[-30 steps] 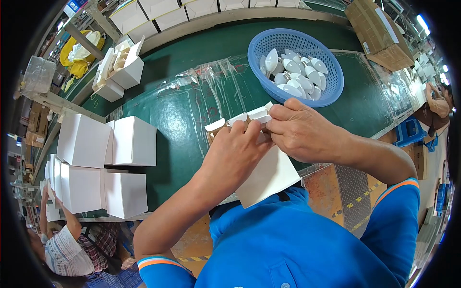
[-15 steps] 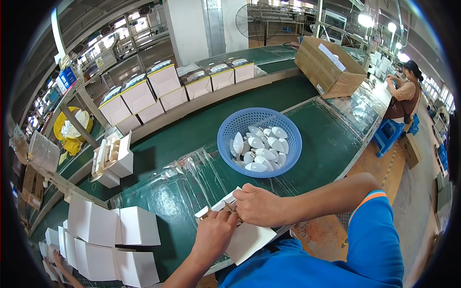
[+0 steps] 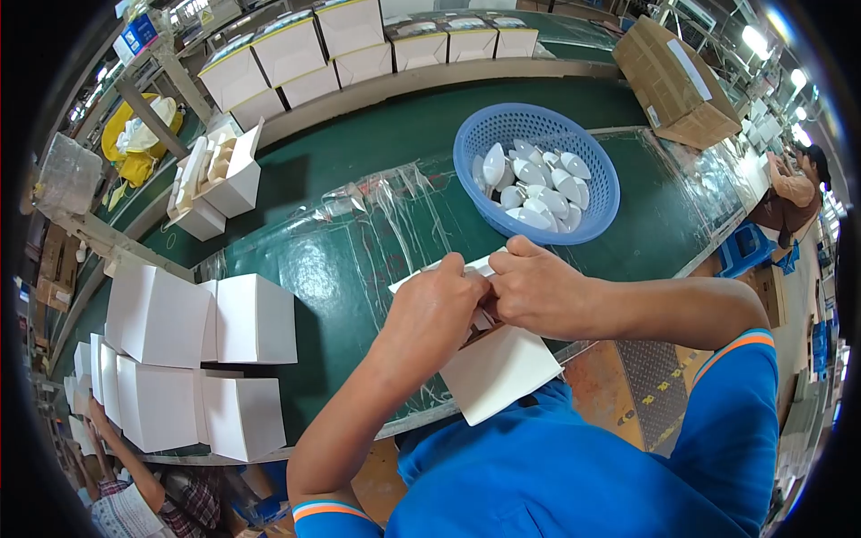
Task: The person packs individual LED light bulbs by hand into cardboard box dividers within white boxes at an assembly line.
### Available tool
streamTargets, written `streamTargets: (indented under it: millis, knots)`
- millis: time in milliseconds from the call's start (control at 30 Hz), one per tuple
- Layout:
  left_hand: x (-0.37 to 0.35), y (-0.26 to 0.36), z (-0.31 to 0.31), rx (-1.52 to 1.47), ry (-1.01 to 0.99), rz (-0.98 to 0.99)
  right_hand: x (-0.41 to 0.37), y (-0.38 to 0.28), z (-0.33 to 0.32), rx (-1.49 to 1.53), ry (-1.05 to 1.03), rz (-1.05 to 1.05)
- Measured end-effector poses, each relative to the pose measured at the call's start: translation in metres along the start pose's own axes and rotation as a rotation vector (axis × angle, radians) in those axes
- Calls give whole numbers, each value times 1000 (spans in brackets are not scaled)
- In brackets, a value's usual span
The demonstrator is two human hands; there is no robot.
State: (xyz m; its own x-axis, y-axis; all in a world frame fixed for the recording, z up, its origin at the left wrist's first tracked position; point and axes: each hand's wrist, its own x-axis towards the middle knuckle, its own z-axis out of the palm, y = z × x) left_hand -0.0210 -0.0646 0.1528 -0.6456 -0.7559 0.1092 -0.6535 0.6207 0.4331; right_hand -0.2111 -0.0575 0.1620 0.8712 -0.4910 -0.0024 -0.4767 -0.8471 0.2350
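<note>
In front of my body a white carton (image 3: 499, 375) lies at the table's near edge, its flap towards me and its mouth facing up. My left hand (image 3: 432, 307) is closed at the left of the mouth, knuckles up. Against it, my right hand (image 3: 545, 289) pinches at the right side of the same opening. Brown and white cardboard edges show in the narrow gap below the fingers; the fingertips are mostly hidden. Just beyond the hands stands a blue plastic basket (image 3: 473, 199) holding several white candle-shaped bulbs (image 3: 540, 195).
White cartons (image 3: 154, 314) stand in a group at left. An open carton with dividers (image 3: 230, 175) sits behind them. Packed boxes (image 3: 360, 67) line the far ledge. A brown cardboard box (image 3: 671, 85) is at back right. Co-workers appear at right (image 3: 789, 193) and lower left (image 3: 152, 498).
My view has tilted down and shifted, so the basket and boxes sit higher in it. Both hands have come closer together over the carton's mouth.
</note>
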Motion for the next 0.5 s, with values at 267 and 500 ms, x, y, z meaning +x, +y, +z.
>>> streamTargets:
  millis: [267,500]
  knots:
    - [-1,-3,4,-34,12,22,5,-1,8,-5,2,12]
    - [-1,-5,5,-69,14,21,0,5,12,1,67,-81]
